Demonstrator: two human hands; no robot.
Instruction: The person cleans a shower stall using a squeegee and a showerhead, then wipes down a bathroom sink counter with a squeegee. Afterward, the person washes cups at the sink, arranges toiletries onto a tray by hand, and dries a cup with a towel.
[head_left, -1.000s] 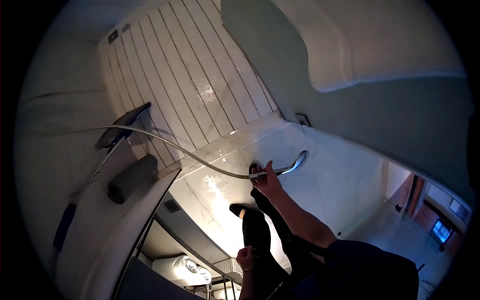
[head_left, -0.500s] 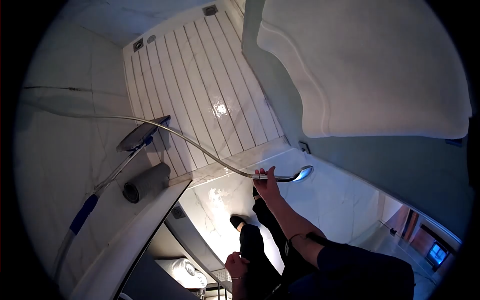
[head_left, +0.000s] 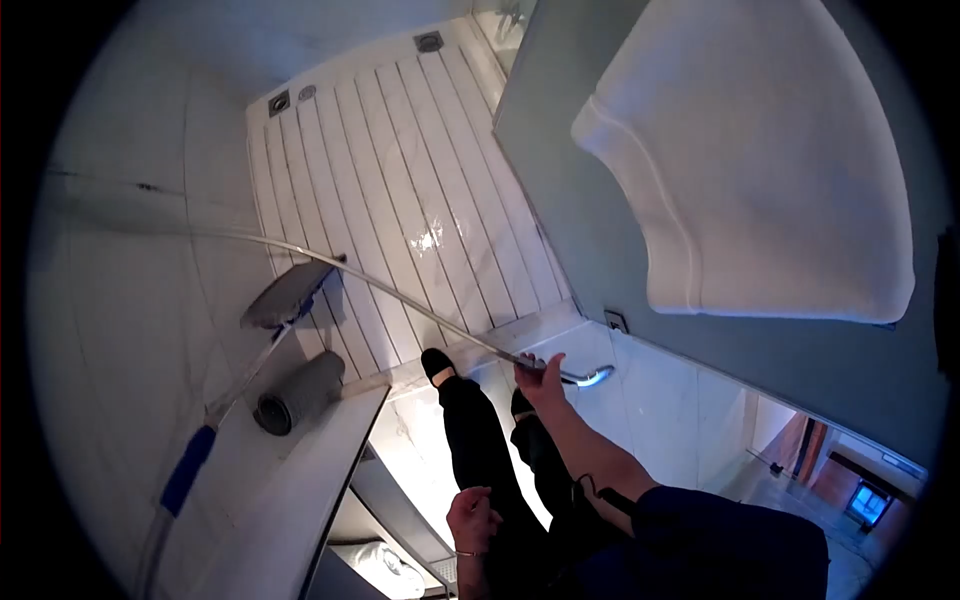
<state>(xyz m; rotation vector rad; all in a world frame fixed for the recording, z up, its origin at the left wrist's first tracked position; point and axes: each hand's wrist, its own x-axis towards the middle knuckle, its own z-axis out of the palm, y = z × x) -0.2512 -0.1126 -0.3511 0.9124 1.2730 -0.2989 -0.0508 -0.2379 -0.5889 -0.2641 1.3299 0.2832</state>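
Observation:
My right hand (head_left: 541, 380) is wrapped around the handle of a shower head (head_left: 597, 377), held out in front of me above the marble floor. The metal hose (head_left: 410, 300) runs from that grip up and left across the slatted floor to the wall side. Low in front of my body, my left hand (head_left: 473, 518) is loosely curled, with nothing visible in it. The face of the shower head is turned away, and I cannot make out any water coming from it.
White slatted shower floor (head_left: 390, 210) lies ahead behind a low sill. A floor squeegee or broom head (head_left: 290, 295) and a rolled grey mat (head_left: 300, 393) are at left. At right a white towel (head_left: 780, 180) hangs over a panel. Rolled white towels (head_left: 385, 570) sit below.
My left foot has stepped forward to the sill of the slatted floor. The shower head has shifted slightly down and left in view, still in my right hand.

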